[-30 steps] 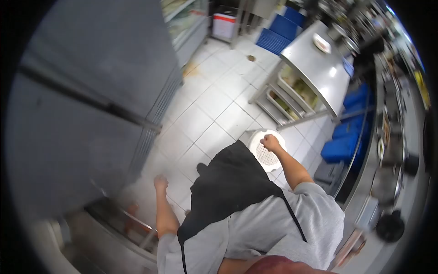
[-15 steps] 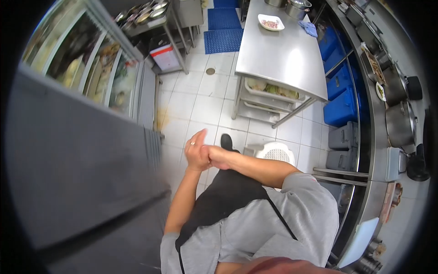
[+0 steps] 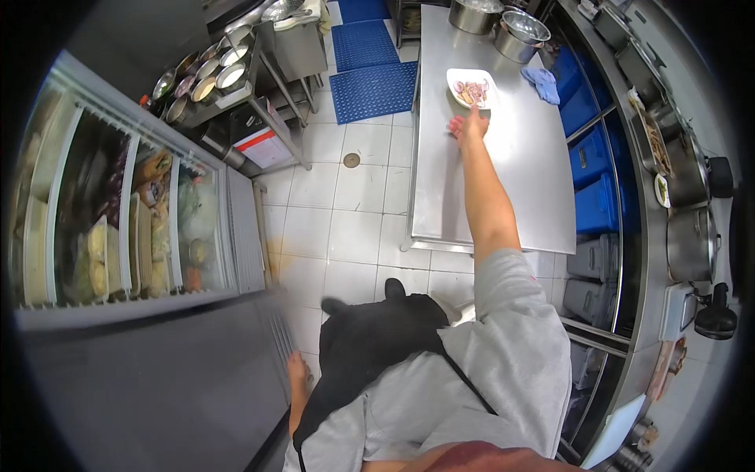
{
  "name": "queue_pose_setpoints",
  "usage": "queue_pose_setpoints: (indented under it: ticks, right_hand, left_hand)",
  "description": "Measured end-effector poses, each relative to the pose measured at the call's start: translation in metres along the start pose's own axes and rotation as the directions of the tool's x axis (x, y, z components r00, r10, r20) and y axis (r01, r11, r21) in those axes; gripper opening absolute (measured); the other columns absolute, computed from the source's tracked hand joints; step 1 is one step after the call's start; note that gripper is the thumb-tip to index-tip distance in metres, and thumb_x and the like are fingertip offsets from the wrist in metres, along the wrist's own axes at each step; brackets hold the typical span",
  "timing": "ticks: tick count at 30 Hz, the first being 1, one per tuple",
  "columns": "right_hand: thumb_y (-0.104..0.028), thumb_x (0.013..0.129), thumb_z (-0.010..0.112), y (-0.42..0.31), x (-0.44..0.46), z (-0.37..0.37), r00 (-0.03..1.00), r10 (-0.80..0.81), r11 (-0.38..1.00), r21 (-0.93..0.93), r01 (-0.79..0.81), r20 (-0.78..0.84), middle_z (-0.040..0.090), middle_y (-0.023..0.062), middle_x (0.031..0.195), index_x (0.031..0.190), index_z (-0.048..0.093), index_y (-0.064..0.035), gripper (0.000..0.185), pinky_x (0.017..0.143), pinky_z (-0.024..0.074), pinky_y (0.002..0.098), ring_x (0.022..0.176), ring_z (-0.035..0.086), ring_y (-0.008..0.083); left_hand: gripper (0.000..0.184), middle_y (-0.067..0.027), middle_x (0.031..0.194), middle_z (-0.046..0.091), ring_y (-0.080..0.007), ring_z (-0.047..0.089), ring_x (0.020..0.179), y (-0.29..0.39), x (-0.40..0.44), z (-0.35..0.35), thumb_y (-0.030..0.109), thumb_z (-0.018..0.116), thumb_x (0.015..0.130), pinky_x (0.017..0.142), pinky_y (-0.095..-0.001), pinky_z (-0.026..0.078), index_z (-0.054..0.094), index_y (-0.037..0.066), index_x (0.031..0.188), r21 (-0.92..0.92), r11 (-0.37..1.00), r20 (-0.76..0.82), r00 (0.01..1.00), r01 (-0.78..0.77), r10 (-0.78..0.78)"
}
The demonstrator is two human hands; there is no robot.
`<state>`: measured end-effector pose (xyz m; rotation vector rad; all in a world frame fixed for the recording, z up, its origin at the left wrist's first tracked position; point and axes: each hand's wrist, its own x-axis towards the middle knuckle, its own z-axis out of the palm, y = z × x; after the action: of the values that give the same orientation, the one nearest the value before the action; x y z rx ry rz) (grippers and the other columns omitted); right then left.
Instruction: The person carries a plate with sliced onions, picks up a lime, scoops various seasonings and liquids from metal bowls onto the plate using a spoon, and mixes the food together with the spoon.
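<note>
My right hand (image 3: 470, 127) is stretched over the steel table, fingers apart, at the near edge of a white dish (image 3: 453, 79). Its thumb side overlaps the rim; whether it touches, I cannot tell. In the dish lie pinkish sliced pieces (image 3: 473, 92), possibly onion or meat. My left hand (image 3: 298, 366) is low at my left side, beside the grey door of the glass-fronted fridge. Its fingers are mostly out of sight.
The steel table (image 3: 440, 197) also bears metal pots (image 3: 519, 43) and a blue cloth (image 3: 541, 83). Left stands a stocked fridge (image 3: 224, 236); beyond it, a rack of metal containers (image 3: 206, 89). Blue mats (image 3: 373, 92) cover part of the tiled floor. A counter with large pots (image 3: 690, 242) runs along the right.
My hands, together in front of me before, have parted. The right has reached forward to the dish; the left has dropped to my side. My view has shifted towards the table and fridge.
</note>
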<state>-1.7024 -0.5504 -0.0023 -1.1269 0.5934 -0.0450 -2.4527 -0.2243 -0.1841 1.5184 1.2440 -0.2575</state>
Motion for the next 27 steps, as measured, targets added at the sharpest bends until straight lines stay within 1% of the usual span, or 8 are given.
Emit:
queue_pose_setpoints:
  ticks: [6, 9, 10, 13, 17, 21, 24, 27]
  right_hand:
    - [-0.001, 0.090, 0.053, -0.015, 0.062, 0.009, 0.993, -0.116, 0.987, -0.108, 0.115, -0.003, 0.063, 0.0184, 0.089, 0.129, 0.036, -0.0033, 0.043, 0.047, 0.0552, 0.0338, 0.059, 0.063, 0.0243]
    - [-0.003, 0.090, 0.052, -0.018, 0.012, 0.030, 0.973, -0.231, 0.948, -0.231, 0.219, -0.024, 0.064, 0.0165, 0.090, 0.122, 0.042, -0.0014, 0.034, 0.044, 0.0523, 0.0313, 0.055, 0.062, 0.0217]
    - [-0.004, 0.090, 0.052, -0.018, -0.007, 0.040, 0.970, -0.236, 0.933, -0.266, 0.242, 0.055, 0.064, 0.0162, 0.088, 0.121, 0.043, -0.0014, 0.032, 0.043, 0.0514, 0.0313, 0.054, 0.062, 0.0211]
    - [-0.008, 0.091, 0.054, 0.022, -0.052, 0.069, 0.935, -0.291, 0.863, -0.367, 0.347, 0.201, 0.063, 0.0117, 0.086, 0.123, 0.044, -0.0040, 0.034, 0.041, 0.0461, 0.0295, 0.050, 0.057, 0.0172]
    - [-0.007, 0.089, 0.051, 0.058, -0.127, 0.131, 0.893, -0.027, 0.885, -0.405, 0.231, 0.449, 0.064, 0.0093, 0.079, 0.113, 0.055, -0.0017, 0.025, 0.031, 0.0358, 0.0240, 0.044, 0.051, 0.0112]
    - [-0.003, 0.087, 0.047, 0.116, -0.171, 0.216, 0.817, 0.167, 0.852, -0.498, 0.163, 0.552, 0.065, 0.0084, 0.080, 0.124, 0.053, -0.0012, 0.038, 0.031, 0.0358, 0.0244, 0.044, 0.052, 0.0105]
    - [-0.001, 0.087, 0.045, 0.147, -0.193, 0.290, 0.758, 0.164, 0.851, -0.480, 0.216, 0.632, 0.066, 0.0083, 0.079, 0.132, 0.050, -0.0018, 0.046, 0.032, 0.0370, 0.0242, 0.044, 0.053, 0.0101]
    - [-0.004, 0.091, 0.047, 0.156, -0.201, 0.354, 0.571, 0.324, 0.803, -0.539, 0.256, 0.754, 0.066, 0.0075, 0.077, 0.135, 0.048, -0.0028, 0.045, 0.034, 0.0403, 0.0234, 0.046, 0.054, 0.0097]
  left_hand:
    - [0.029, -0.0189, 0.076, 0.058, -0.0350, 0.055, 0.066, -0.018, 0.080, -0.029, 0.016, 0.062, 0.081, 0.058, -0.0481, 0.041, 0.056, -0.002, 0.102, 0.461, 0.811, 0.175, 0.933, -0.361, 0.316]
    - [0.037, -0.0240, 0.081, 0.061, -0.0441, 0.057, 0.073, -0.007, 0.175, -0.043, 0.007, 0.069, 0.072, 0.064, -0.0559, 0.042, 0.054, -0.004, 0.105, 0.622, 0.216, 0.294, 0.480, -0.753, 0.827]
    - [0.029, -0.0181, 0.081, 0.062, -0.0382, 0.059, 0.072, 0.050, 0.192, -0.049, 0.016, 0.065, 0.084, 0.064, -0.0545, 0.043, 0.056, -0.005, 0.103, 0.597, 0.349, 0.373, 0.635, -0.722, 0.676]
    - [0.045, -0.0015, 0.056, 0.043, -0.0117, 0.045, 0.051, 0.152, 0.296, -0.025, 0.041, 0.046, 0.100, 0.049, -0.0321, 0.038, 0.051, 0.010, 0.067, 0.040, 0.971, 0.177, 0.958, -0.237, 0.226]
    - [0.048, -0.0074, 0.110, 0.063, -0.0146, 0.059, 0.098, 0.395, 0.293, -0.005, 0.045, 0.050, 0.099, 0.086, -0.0291, 0.048, 0.059, 0.007, 0.127, -0.129, 0.915, 0.306, 0.863, -0.381, 0.403]
    - [0.055, -0.0111, 0.123, 0.062, -0.0198, 0.060, 0.107, 0.549, 0.256, -0.016, 0.047, 0.041, 0.102, 0.090, -0.0355, 0.049, 0.049, 0.008, 0.140, -0.446, 0.769, 0.398, 0.668, -0.458, 0.629]
    - [0.062, -0.0122, 0.122, 0.061, -0.0222, 0.059, 0.113, 0.607, 0.228, -0.027, 0.045, 0.051, 0.098, 0.098, -0.0377, 0.047, 0.041, 0.004, 0.143, -0.844, 0.529, 0.350, 0.662, -0.083, 0.663]
    - [0.063, -0.0150, 0.124, 0.060, -0.0252, 0.058, 0.118, 0.636, 0.229, -0.034, 0.043, 0.053, 0.096, 0.101, -0.0402, 0.046, 0.039, 0.003, 0.143, -0.920, 0.350, 0.088, 0.775, -0.178, 0.625]
